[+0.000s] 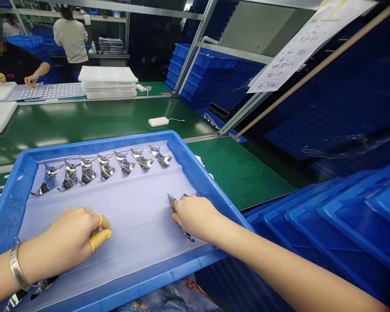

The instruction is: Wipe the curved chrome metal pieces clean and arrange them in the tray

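My right hand (195, 216) grips a shiny, curved chrome-like piece (186, 234) with pointed ends at the right side of a blue tray (211, 182). The fingers hide much of it; whether more than one piece lies there, I cannot tell. Over the tray's left half hovers my left hand (74, 236), loosely curled, yellow covers on thumb and index finger, with nothing visible between them. Similar shiny pieces (105, 167) form a row along the tray's far side on a pale, ribbed liner (136, 216). Others (43, 286) show partly below my left wrist.
A green bench (240, 169) carries the tray; a white device with a cord (158, 121) lies beyond. Blue bins (312, 216) stack at right. White foam sheets (108, 82) stand at the back. A co-worker (19, 65) handles small parts at far left.
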`<state>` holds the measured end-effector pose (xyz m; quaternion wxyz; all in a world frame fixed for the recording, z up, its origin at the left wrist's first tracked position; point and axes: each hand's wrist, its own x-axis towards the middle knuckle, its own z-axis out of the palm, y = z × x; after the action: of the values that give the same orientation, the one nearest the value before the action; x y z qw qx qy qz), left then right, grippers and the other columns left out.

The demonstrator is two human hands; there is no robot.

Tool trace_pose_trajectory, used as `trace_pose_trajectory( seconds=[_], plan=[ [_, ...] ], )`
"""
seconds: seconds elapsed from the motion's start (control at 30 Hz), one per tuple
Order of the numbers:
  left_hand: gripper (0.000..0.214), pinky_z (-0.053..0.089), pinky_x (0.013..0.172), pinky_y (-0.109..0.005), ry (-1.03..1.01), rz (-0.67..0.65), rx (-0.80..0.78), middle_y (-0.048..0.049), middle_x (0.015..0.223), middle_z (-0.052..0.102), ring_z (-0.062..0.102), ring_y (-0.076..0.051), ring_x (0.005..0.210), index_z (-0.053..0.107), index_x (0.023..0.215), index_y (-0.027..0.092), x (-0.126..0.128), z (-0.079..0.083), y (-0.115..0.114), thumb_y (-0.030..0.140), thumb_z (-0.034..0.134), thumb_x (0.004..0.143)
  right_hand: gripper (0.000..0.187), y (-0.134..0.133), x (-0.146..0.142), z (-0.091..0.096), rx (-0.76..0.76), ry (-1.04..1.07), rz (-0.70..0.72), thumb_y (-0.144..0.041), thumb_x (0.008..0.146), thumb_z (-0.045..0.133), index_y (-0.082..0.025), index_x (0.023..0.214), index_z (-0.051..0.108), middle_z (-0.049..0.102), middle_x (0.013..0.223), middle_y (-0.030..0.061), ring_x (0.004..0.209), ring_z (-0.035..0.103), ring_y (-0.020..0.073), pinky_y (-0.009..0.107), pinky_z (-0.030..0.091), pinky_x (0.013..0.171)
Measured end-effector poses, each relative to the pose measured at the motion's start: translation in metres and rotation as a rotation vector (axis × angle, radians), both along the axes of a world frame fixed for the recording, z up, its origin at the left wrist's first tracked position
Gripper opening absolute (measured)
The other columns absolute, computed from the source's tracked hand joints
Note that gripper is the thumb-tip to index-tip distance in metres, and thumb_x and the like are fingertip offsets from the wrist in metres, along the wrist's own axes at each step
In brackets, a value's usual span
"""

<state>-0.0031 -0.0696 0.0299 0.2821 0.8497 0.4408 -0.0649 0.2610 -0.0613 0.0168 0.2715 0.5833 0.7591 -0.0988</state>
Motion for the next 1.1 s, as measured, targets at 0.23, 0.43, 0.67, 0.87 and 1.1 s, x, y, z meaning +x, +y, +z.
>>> trace_pose_trajectory(
  seconds=[0.23,0.43,0.67,0.87,1.1],
  plan=[
    [0.026,0.034,0.056,-0.025,-0.025,-0.016,-0.014,-0.0009,0.067,0.064,0.056,-0.016,0.060,0.063,0.080,0.023,0.002,-0.003,-0.001,0.031,0.039,0.085,0.017,-0.005,0.000,-0.001,0.031,0.051,-0.009,-0.015,0.080,0.051,-0.006,0.087,0.064,0.064,0.078,0.0189,0.078,0.062,0.0310,0.037,0.049,0.064],
    [0.024,0.038,0.058,-0.025,-0.049,0.020,-0.036,-0.0015,0.068,0.065,0.058,-0.017,0.062,0.064,0.082,0.023,-0.001,-0.005,0.000,0.030,0.041,0.083,0.018,-0.004,0.005,0.002,0.045,0.124,-0.084,-0.013,0.077,0.048,-0.005,0.079,0.064,0.063,0.074,0.0197,0.073,0.062,0.0333,0.039,0.047,0.061],
    [0.024,0.042,0.059,-0.023,-0.168,0.078,-0.093,-0.0016,0.072,0.066,0.058,-0.015,0.061,0.066,0.084,0.022,-0.005,-0.004,0.003,0.031,0.044,0.082,0.019,0.000,0.034,0.024,-0.074,0.472,-0.130,-0.018,0.082,0.041,-0.013,0.070,0.055,0.059,0.063,0.0036,0.059,0.058,0.0176,0.025,0.046,0.055],
    [0.042,0.045,0.078,-0.030,-0.361,0.236,-0.196,-0.0033,0.104,0.060,0.055,-0.018,0.086,0.051,0.114,0.025,0.004,0.004,-0.003,0.044,0.053,0.077,0.023,-0.004,0.015,0.039,-0.105,1.277,-0.173,-0.035,0.086,0.049,-0.014,0.076,0.049,0.055,0.072,0.0041,0.067,0.055,0.0151,0.024,0.047,0.062],
    [0.072,0.037,0.097,-0.032,-0.738,0.222,-0.080,-0.0049,0.124,0.048,0.044,-0.020,0.112,0.031,0.128,0.026,0.022,0.016,-0.019,0.044,0.066,0.068,0.019,-0.006,-0.039,0.037,-0.006,1.578,0.143,-0.031,0.089,0.049,-0.016,0.078,0.050,0.053,0.073,0.0039,0.068,0.053,0.0160,0.030,0.047,0.066]
  ],
)
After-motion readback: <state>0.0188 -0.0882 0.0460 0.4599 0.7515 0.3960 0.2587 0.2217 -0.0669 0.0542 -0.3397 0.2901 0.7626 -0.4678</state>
